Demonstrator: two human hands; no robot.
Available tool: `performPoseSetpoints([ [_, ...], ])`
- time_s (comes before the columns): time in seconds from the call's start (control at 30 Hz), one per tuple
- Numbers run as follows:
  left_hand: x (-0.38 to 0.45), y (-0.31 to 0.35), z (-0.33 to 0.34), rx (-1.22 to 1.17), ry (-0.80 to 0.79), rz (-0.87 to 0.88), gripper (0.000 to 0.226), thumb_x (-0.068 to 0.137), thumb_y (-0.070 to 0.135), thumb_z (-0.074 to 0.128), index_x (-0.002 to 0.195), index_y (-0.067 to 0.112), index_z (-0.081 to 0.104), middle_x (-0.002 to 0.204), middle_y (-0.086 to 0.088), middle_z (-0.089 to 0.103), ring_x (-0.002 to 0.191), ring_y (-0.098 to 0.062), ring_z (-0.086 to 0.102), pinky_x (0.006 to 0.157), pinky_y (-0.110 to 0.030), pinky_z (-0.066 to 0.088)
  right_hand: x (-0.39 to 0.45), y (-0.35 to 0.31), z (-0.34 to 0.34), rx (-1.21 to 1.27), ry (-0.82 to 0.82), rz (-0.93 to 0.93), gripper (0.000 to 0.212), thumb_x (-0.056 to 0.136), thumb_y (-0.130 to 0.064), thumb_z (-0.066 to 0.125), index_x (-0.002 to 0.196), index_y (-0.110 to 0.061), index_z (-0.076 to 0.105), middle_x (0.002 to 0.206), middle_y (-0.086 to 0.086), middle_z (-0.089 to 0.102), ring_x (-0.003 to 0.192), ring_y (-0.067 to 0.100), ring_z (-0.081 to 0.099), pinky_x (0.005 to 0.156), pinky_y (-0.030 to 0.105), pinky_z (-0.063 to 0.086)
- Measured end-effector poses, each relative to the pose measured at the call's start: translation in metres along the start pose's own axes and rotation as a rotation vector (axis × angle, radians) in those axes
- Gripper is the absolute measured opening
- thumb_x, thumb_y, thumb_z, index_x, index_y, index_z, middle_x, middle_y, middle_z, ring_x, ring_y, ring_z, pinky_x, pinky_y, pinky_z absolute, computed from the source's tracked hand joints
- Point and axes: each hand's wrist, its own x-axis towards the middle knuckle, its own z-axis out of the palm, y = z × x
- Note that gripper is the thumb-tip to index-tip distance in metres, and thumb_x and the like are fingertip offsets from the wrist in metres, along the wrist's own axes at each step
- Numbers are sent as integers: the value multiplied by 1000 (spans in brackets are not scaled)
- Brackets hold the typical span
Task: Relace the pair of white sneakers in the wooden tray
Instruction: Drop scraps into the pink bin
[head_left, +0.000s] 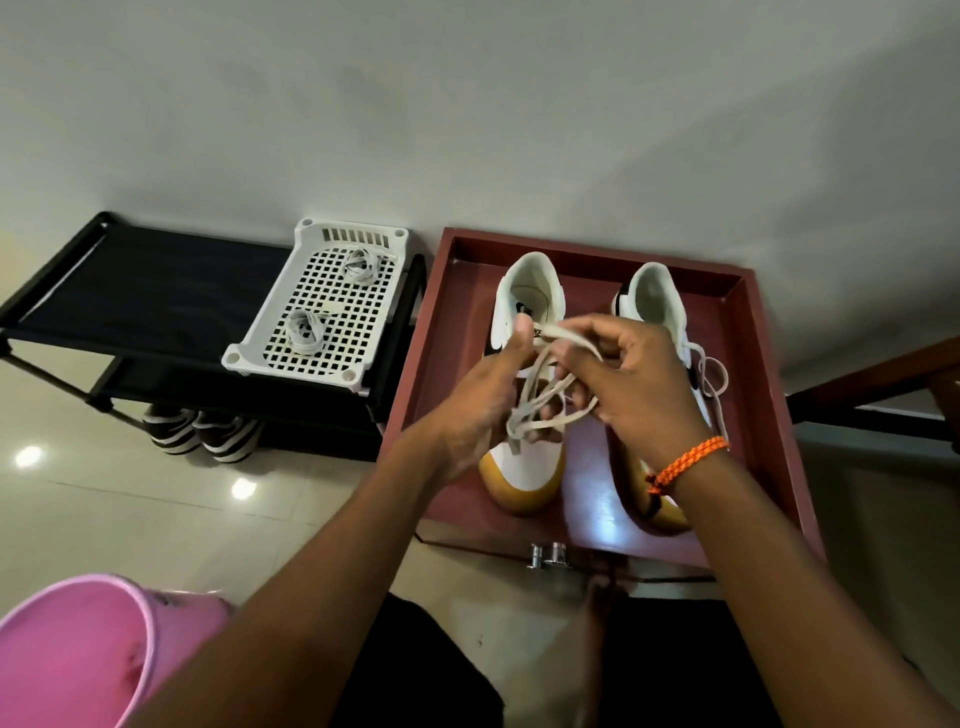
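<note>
Two white sneakers with tan toe caps stand in a reddish wooden tray (748, 322), toes toward me. Above the left sneaker (524, 467) both my hands hold a cream shoelace (540, 395) that hangs in loose loops. My left hand (483, 395) pinches the lace near its upper end with the thumb. My right hand (628, 379), with an orange bracelet on the wrist, has its fingers curled round the lace. The right sneaker (654, 306) is partly hidden by my right hand; its lace (714, 371) lies loose beside it.
A white perforated basket (260, 343) with two coiled laces (304, 332) sits on a black shoe rack (130, 291) left of the tray. Striped shoes (202, 431) stand under the rack. A pink bucket (78, 649) is at bottom left. A pale wall rises behind.
</note>
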Motion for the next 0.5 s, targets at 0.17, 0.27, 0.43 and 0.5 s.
performPoseSetpoints([
  [0.17,-40,8,-61,50,-16,-62,34,108,36,59,85,20,80,69,-4,37,58,-18,34,87,-48,58,2,-15,-2,-24,51,17,11,99,-8,71,105,-12,79,71,4,71,55,2,57,52,15,43],
  [0.27,-67,9,-106,66,94,-104,25,103,30,67,105,10,81,75,-3,47,63,-14,50,84,-42,60,1,-25,17,-35,-5,22,12,97,-9,73,104,-16,80,74,6,73,57,6,57,53,19,46],
  [0.43,-113,15,-160,86,248,-96,29,101,25,68,123,8,79,86,-3,61,73,-21,58,78,-42,63,0,-43,81,11,-111,35,14,95,-1,72,102,-10,80,75,13,74,52,11,57,45,23,45],
  [0.5,-134,18,-175,72,313,-66,27,100,22,70,122,8,79,88,-4,64,69,-17,58,76,-42,63,-1,-49,113,44,-143,35,12,95,2,71,102,-5,79,74,14,74,52,11,59,44,24,47],
])
